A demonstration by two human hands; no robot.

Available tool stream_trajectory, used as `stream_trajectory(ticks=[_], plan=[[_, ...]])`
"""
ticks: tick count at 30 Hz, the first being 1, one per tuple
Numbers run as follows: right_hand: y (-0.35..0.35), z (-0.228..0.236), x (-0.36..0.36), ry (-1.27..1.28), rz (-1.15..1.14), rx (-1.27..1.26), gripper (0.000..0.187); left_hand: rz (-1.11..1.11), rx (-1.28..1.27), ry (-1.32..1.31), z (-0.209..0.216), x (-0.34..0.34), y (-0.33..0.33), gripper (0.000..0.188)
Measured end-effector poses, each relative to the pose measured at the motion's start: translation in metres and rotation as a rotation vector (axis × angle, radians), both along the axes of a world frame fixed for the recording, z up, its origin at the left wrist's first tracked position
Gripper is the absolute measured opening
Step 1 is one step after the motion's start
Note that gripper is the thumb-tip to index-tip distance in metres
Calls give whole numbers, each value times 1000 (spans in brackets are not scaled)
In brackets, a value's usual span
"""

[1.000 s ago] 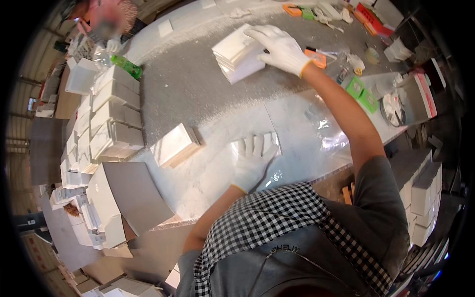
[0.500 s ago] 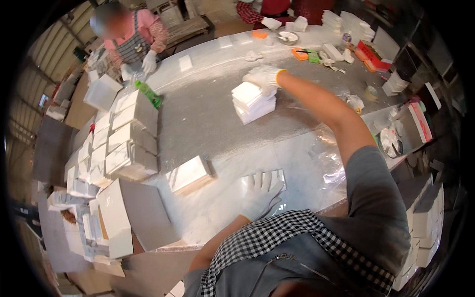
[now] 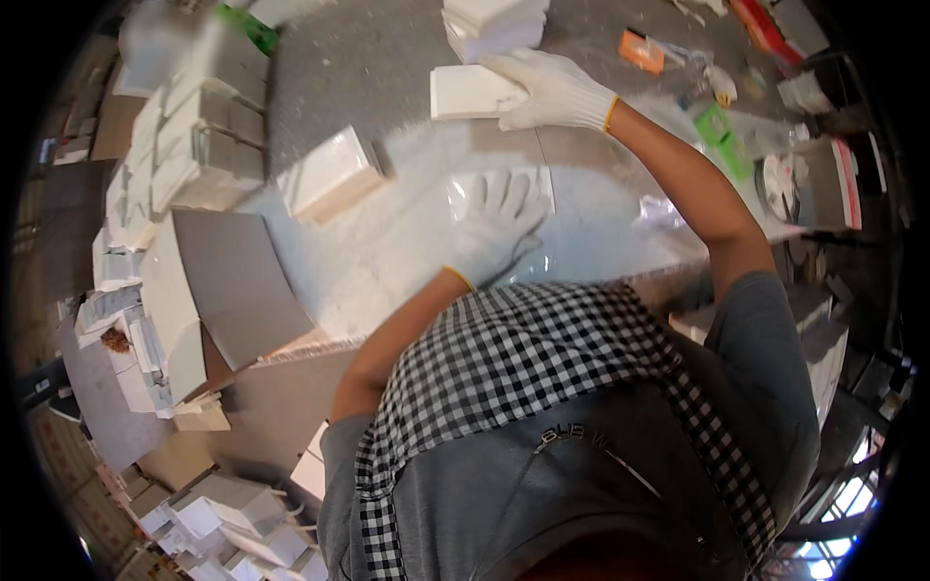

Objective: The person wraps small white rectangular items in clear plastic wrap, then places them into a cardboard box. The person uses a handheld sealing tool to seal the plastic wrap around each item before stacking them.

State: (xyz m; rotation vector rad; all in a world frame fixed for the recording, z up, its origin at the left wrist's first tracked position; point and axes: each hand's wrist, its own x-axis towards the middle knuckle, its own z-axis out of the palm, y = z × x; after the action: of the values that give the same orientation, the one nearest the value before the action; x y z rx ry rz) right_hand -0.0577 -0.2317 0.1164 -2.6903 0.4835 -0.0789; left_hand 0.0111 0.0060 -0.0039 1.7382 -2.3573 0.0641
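My right hand (image 3: 567, 92), in a white knit glove with a yellow cuff edge, grips the right end of a white rectangular tile (image 3: 465, 94). Whether one tile or several are in it, I cannot tell. Just beyond, a stack of white tiles (image 3: 496, 31) is cut off by the upper edge. Flat on the table with fingers spread, my gloved left hand (image 3: 494, 228) presses on a shiny clear plastic sleeve (image 3: 538, 184), much of it hidden under the palm. To its left lies a neat block of stacked white tiles (image 3: 334, 176).
Piled white tile blocks (image 3: 218, 145) line the table's left side, a green bottle (image 3: 247, 29) behind them. An open cardboard box (image 3: 232, 281) stands at the near left. Rightward lie crumpled clear plastic (image 3: 662, 210), green pieces (image 3: 722, 140), an orange box (image 3: 641, 50) and a carton (image 3: 831, 179).
My right hand has come back from the far stack toward me, bringing a white tile. The left hand stays flat on the plastic sleeve. The whole view has tilted downward.
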Motion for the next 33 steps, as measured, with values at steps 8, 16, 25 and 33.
stream_trajectory(ticks=[8, 16, 25, 33], plan=[[78, -89, -55, 58, -1, 96, 83, -168, 137, 235, 7, 0, 38, 56], [105, -87, -56, -14, -14, 145, 84, 538, 4, 593, 60, 26, 61, 40], [100, -120, -89, -265, -402, 460, 78, 581, 488, 763, 12, 53, 22, 82], [136, -163, -76, -563, -614, 490, 61, 718, 601, 642, 20, 53, 18, 77]])
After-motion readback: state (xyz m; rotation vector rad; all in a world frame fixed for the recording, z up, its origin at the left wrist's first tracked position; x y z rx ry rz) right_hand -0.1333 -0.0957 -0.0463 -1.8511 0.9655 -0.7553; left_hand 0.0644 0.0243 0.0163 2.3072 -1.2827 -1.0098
